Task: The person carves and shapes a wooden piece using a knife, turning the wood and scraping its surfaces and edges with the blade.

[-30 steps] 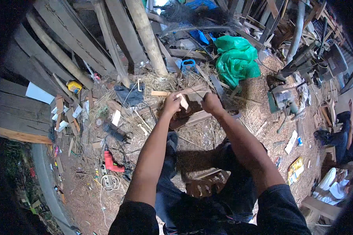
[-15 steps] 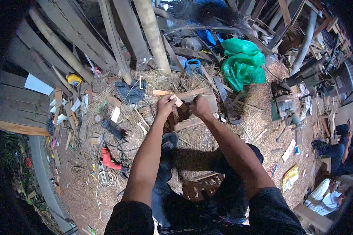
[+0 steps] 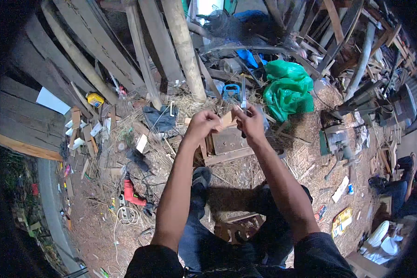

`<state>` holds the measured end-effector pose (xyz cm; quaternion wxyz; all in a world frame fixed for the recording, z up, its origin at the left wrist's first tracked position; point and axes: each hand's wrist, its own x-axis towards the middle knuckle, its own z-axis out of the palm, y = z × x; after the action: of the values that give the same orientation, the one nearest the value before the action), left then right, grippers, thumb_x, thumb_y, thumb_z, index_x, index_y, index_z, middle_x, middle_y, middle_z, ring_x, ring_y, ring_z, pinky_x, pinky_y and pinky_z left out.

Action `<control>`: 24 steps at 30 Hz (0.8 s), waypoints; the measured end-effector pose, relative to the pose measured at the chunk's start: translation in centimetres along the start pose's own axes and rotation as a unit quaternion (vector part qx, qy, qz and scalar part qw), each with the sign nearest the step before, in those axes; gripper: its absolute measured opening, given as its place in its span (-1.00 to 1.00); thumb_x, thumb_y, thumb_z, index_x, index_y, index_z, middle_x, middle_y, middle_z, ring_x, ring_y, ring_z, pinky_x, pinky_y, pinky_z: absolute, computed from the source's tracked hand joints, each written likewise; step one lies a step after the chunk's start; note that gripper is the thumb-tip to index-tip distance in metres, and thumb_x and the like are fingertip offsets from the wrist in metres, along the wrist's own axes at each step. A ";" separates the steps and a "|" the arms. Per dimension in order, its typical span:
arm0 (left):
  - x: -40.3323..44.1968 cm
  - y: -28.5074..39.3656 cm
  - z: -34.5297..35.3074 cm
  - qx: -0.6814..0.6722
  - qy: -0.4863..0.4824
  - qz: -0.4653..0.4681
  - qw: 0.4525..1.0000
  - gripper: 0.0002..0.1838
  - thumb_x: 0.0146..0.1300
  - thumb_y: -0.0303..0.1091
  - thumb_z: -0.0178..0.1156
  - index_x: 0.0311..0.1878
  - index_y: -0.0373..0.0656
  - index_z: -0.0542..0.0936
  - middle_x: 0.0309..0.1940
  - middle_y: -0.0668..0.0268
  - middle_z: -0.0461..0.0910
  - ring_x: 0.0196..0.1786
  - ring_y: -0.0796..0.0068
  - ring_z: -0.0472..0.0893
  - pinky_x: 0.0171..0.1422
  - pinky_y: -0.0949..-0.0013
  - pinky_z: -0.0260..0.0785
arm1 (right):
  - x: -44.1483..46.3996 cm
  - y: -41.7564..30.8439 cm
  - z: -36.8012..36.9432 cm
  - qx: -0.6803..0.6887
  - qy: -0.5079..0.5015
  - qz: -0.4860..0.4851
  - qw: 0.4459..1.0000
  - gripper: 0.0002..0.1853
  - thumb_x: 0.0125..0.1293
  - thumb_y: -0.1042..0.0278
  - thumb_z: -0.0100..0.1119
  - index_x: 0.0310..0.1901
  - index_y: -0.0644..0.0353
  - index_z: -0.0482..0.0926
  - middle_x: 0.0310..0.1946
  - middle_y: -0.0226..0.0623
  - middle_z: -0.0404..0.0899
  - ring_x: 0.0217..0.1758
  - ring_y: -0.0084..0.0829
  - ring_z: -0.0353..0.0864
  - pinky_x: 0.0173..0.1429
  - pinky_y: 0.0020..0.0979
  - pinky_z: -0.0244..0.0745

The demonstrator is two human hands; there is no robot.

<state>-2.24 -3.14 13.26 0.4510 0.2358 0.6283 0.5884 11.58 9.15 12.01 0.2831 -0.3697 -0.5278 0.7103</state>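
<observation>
My left hand (image 3: 203, 126) is closed on one end of a small light wood piece (image 3: 226, 120), raised above a wooden block (image 3: 230, 141) on the ground. My right hand (image 3: 250, 123) grips a long thin metal tool (image 3: 243, 92), its blade pointing up and away from me. The right fingertips are at the other end of the wood piece; whether they press on it cannot be told. The tool's lower part is mostly hidden by the right hand.
A green plastic bag (image 3: 289, 90) and a blue-handled object (image 3: 231, 91) lie beyond my hands. At left are a red power drill (image 3: 133, 193) and white cable (image 3: 127, 214). A vise-like machine (image 3: 336, 132) stands at right. Another person's legs (image 3: 401, 185) show at far right.
Both hands have risen off the block with the wood piece. The tool, earlier low and blurred, now points upward in my right hand, and the block's top shows more.
</observation>
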 end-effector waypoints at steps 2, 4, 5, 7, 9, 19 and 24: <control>-2.0 1.0 1.9 0.050 -0.054 0.017 0.997 -0.86 0.30 -0.38 0.20 -0.18 -0.21 0.49 -0.34 0.29 0.58 -0.37 0.51 0.63 -0.36 0.45 0.52 | -0.9 -2.4 -0.4 0.006 -0.019 -0.004 1.000 -0.80 0.28 0.31 0.29 -0.17 0.19 0.54 -0.51 -0.52 0.48 -0.61 -0.73 0.28 -0.57 -0.60 0.12; -2.8 1.4 3.7 0.025 -0.051 0.037 0.998 -0.81 0.36 -0.31 0.13 -0.13 -0.25 0.47 -0.36 0.28 0.57 -0.43 0.56 0.60 -0.46 0.46 0.49 | -2.3 -4.4 -0.7 -0.023 -0.042 0.002 0.999 -0.71 0.28 0.17 0.29 -0.17 0.23 0.56 -0.53 -0.50 0.50 -0.59 -0.69 0.34 -0.54 -0.56 0.20; -3.1 2.0 4.4 0.006 -0.053 0.026 0.998 -0.80 0.38 -0.30 0.11 -0.12 -0.26 0.46 -0.36 0.28 0.57 -0.45 0.57 0.59 -0.50 0.47 0.47 | -2.6 -4.8 -0.9 -0.038 -0.054 0.003 0.998 -0.66 0.28 0.10 0.29 -0.17 0.24 0.58 -0.54 -0.49 0.50 -0.58 -0.67 0.37 -0.52 -0.54 0.25; -3.3 2.5 5.1 0.009 -0.068 0.024 0.997 -0.73 0.41 -0.27 0.07 0.02 -0.27 0.47 -0.36 0.28 0.56 -0.55 0.63 0.50 -0.58 0.52 0.35 | -2.7 -4.0 -1.1 -0.049 -0.032 -0.081 0.995 -0.75 0.35 0.19 0.21 -0.16 0.22 0.55 -0.51 -0.50 0.48 -0.57 -0.70 0.33 -0.53 -0.56 0.19; -3.7 3.4 5.6 -0.003 -0.049 0.041 0.998 -0.65 0.37 -0.33 0.02 0.17 -0.25 0.43 -0.21 0.27 0.58 -0.50 0.63 0.51 -0.56 0.55 0.33 | -3.4 -4.5 -1.4 -0.082 -0.011 -0.157 0.984 -0.75 0.42 0.22 0.11 -0.07 0.24 0.53 -0.51 -0.53 0.44 -0.53 -0.72 0.30 -0.49 -0.58 0.18; -5.6 5.6 6.4 -0.236 0.039 0.079 0.968 -0.46 0.24 -0.30 -0.20 0.28 -0.23 0.40 0.06 0.24 0.56 -0.61 0.69 0.28 -0.60 0.60 0.15 | -13.4 -9.3 -3.2 -0.374 -0.099 -0.333 0.860 -0.38 0.18 0.63 0.11 0.32 0.04 0.39 -0.40 -0.08 0.45 -0.33 -0.12 0.55 -0.25 -0.27 0.46; -6.1 5.0 7.1 -0.197 0.078 0.076 0.974 -0.57 0.39 -0.27 -0.15 0.20 -0.24 0.49 -0.28 0.37 0.56 -0.60 0.69 0.32 -0.57 0.58 0.16 | -14.3 -7.4 -3.8 -0.423 -0.126 -0.343 0.829 -0.32 0.14 0.63 0.12 0.33 -0.11 0.38 -0.34 -0.10 0.44 -0.40 -0.07 0.55 -0.31 -0.16 0.50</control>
<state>5.56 -3.46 20.55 0.3926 0.1426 0.5134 0.7497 22.93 1.93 21.69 0.2557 -0.1556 -0.9007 0.3149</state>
